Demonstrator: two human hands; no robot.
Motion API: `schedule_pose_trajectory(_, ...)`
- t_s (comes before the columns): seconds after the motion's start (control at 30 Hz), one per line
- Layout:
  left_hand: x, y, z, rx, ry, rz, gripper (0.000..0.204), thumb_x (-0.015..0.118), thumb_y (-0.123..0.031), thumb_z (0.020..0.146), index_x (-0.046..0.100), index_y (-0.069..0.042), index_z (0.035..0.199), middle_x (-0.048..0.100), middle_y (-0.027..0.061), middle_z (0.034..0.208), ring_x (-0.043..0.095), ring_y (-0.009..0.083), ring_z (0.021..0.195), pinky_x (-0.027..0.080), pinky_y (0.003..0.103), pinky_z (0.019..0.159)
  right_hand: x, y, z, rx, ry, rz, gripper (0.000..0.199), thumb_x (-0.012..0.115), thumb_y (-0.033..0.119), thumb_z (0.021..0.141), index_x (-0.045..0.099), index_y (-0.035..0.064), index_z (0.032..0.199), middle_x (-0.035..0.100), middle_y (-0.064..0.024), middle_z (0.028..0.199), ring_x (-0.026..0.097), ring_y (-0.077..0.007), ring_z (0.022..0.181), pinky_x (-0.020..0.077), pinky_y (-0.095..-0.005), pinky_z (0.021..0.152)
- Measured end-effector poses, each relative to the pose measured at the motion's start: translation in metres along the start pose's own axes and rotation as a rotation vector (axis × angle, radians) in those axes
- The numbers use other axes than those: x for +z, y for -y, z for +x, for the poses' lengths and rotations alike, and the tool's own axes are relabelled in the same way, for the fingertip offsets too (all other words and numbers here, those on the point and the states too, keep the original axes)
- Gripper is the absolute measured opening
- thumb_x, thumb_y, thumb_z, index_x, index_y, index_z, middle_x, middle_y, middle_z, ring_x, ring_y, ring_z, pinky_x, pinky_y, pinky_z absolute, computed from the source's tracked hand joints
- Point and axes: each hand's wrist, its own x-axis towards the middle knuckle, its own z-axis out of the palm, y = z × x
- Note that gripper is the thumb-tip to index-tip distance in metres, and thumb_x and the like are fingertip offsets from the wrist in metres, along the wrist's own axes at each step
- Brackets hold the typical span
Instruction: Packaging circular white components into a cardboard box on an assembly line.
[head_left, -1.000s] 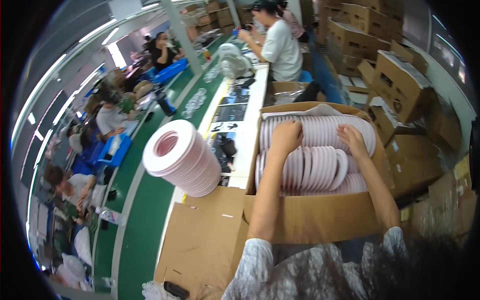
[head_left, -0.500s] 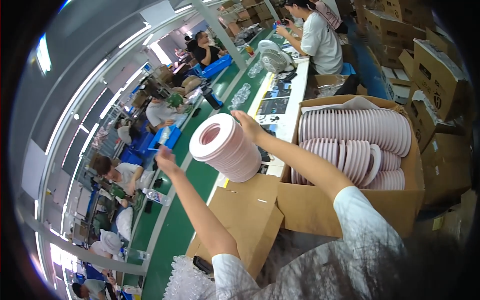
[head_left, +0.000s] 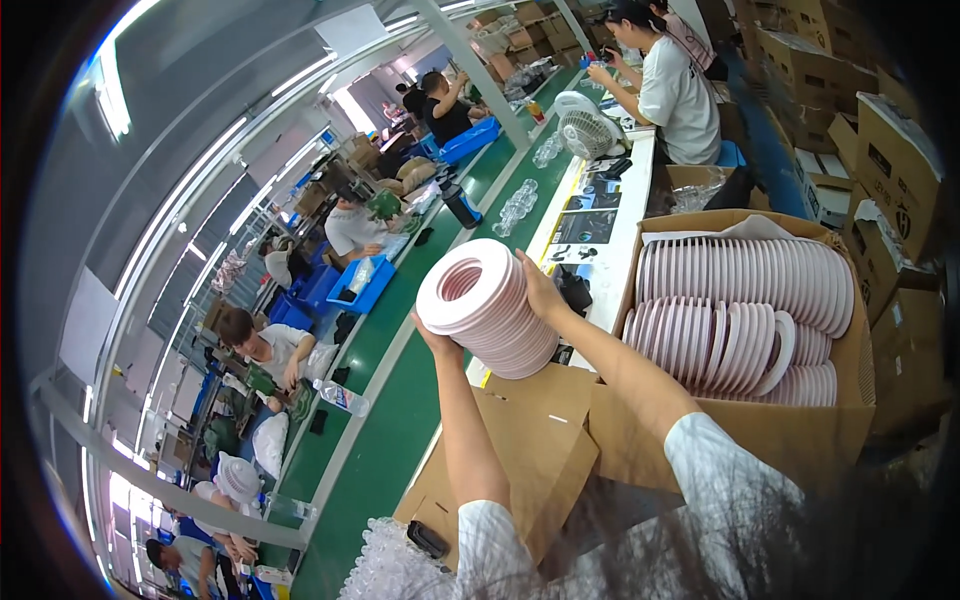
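Ring stack (head_left: 492,318) left of open carton (head_left: 740,435), left hand (head_left: 437,338) and right hand (head_left: 541,290) touching its opposite sides, fingers half-curled, grip indeterminable, cardboard flap (head_left: 525,425) near-left of carton, fan (head_left: 588,128) beyond carton

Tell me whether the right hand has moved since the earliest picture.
Yes. Against the cardboard box, the right hand has moved left, from over the rings inside it to the side of the ring stack.
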Motion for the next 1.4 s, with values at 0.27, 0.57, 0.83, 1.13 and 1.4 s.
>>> schedule_pose_trajectory(0.27, 0.026, 0.009, -0.008, 0.07, -0.054, -0.043, 0.068, 0.018, -0.054, 0.1, 0.046, -0.003, 0.136, 0.053, 0.0127, 0.136, 0.05, 0.0299, 0.124, 0.039, 0.044, 0.105, -0.005, -0.011, 0.001, 0.001, -0.028, -0.005, 0.055, 0.021, 0.038, 0.103, 0.048, 0.0023, 0.136, 0.052, -0.0188, 0.136, 0.046, -0.0329, 0.129, 0.0318, -0.0347, 0.108)
schedule_pose_trajectory(0.57, 0.018, -0.033, 0.006, 0.048, -0.003, 0.023, 0.074, 0.017, -0.052, 0.101, 0.036, 0.007, 0.14, 0.05, 0.0217, 0.135, 0.048, 0.0326, 0.126, 0.035, 0.043, 0.108, -0.01, 0.01, 0.027, 0.087, 0.041, 0.249, 0.062, 0.021, 0.043, 0.103, 0.04, -0.0002, 0.142, 0.039, -0.0159, 0.148, 0.031, -0.0254, 0.14, 0.0168, -0.0335, 0.116)
schedule_pose_trajectory(0.83, 0.027, -0.024, 0.015, 0.01, 0.048, 0.073, 0.074, 0.023, -0.054, 0.098, 0.04, 0.007, 0.136, 0.052, 0.0208, 0.135, 0.05, 0.0346, 0.123, 0.038, 0.045, 0.106, 0.007, 0.005, 0.041, 0.001, 0.089, 0.32, 0.061, 0.021, 0.042, 0.103, 0.047, -0.0042, 0.135, 0.055, -0.0182, 0.132, 0.049, -0.0261, 0.125, 0.0318, -0.0303, 0.107)
schedule_pose_trajectory(1.13, 0.028, -0.025, 0.02, -0.004, 0.045, 0.098, 0.076, 0.019, -0.055, 0.098, 0.038, 0.007, 0.139, 0.051, 0.0209, 0.135, 0.049, 0.0336, 0.125, 0.036, 0.043, 0.108, -0.002, 0.004, 0.046, 0.036, 0.049, 0.332, 0.058, 0.021, 0.038, 0.103, 0.05, -0.0009, 0.133, 0.051, -0.0216, 0.135, 0.046, -0.0281, 0.129, 0.0316, -0.0311, 0.108)
schedule_pose_trajectory(1.4, -0.029, -0.047, 0.002, 0.399, -0.32, 0.664, 0.048, 0.034, -0.031, 0.102, 0.05, 0.009, 0.124, 0.055, 0.0238, 0.126, 0.051, 0.0326, 0.122, 0.035, 0.041, 0.107, -0.102, 0.071, 0.001, -0.089, 0.267, -0.177, 0.04, 0.046, 0.027, 0.096, 0.057, 0.0021, 0.126, 0.053, -0.018, 0.134, 0.049, -0.0261, 0.127, 0.035, -0.0345, 0.106)
